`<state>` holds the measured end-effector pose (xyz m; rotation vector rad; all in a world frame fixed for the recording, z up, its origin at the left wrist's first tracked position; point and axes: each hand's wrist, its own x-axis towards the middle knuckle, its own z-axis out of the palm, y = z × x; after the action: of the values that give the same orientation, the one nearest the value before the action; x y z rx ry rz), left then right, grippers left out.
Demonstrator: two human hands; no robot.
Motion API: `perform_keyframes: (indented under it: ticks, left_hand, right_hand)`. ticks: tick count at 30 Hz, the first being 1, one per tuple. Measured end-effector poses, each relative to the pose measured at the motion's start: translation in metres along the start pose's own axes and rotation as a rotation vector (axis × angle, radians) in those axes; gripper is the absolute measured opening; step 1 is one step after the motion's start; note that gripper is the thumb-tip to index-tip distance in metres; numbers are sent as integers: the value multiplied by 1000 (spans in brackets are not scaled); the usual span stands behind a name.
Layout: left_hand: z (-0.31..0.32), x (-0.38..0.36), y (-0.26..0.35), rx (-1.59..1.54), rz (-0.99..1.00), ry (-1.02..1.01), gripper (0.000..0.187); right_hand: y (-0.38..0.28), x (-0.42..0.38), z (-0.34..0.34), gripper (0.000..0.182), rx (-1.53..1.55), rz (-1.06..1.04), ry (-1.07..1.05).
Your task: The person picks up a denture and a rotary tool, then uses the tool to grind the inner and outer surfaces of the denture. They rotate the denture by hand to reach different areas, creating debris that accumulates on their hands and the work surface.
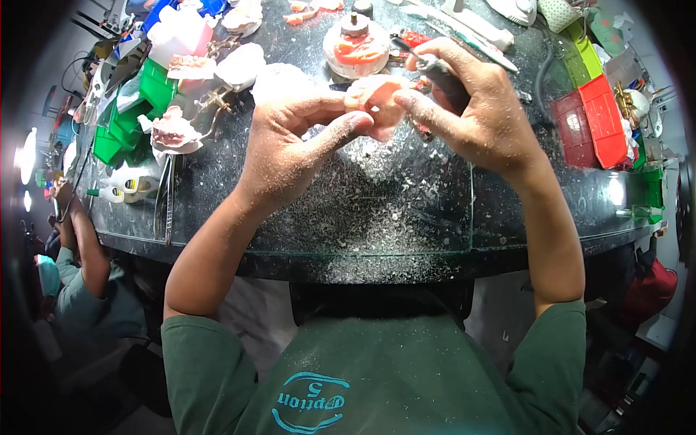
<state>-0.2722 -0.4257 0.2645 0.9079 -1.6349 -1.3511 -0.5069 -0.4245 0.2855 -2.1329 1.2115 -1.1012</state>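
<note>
My left hand [283,148], dusted with pale powder, pinches a pink denture base [388,110] between thumb and fingers. A pale patch that looks like teeth shows at its left side. My right hand [489,109] is wrapped round a dark handpiece [444,78], and its thumb rests against the denture's right edge. The tool's working tip is not clearly visible. Behind the denture stands a round glass jar [355,61] with a metal top and orange-pink material on it. Whitish shavings [377,210] lie on the dark bench [304,225] below both hands.
To the left are plaster models [176,130], a green bin [156,87], small bottles [130,184] and metal tweezers [165,196]. On the right stand a red bin [602,119] and a dark cable [545,76]. A co-worker's arm [88,243] shows at far left.
</note>
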Motion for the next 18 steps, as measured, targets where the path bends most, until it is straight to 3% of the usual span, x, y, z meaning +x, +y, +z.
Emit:
perform_keyframes:
  ticks: [3,4,5,13,18]
  left_hand:
    - [3,-1,5,237,87,85,20]
    - [5,-2,6,269,77,119,20]
    - [5,-1,5,312,119,134,19]
    - [6,-2,-2,392,250,187,17]
    - [6,-2,2,478,275,157,16]
  right_hand:
    - [-12,1,3,54,-196,82,-37]
    - [-19,1,5,55,-270,158,-111]
    - [-15,-1,15,58,-257,80,-28]
    - [-12,-3,19,74,-437,123,-41]
    - [-14,-7,23,68,-459,62,-16]
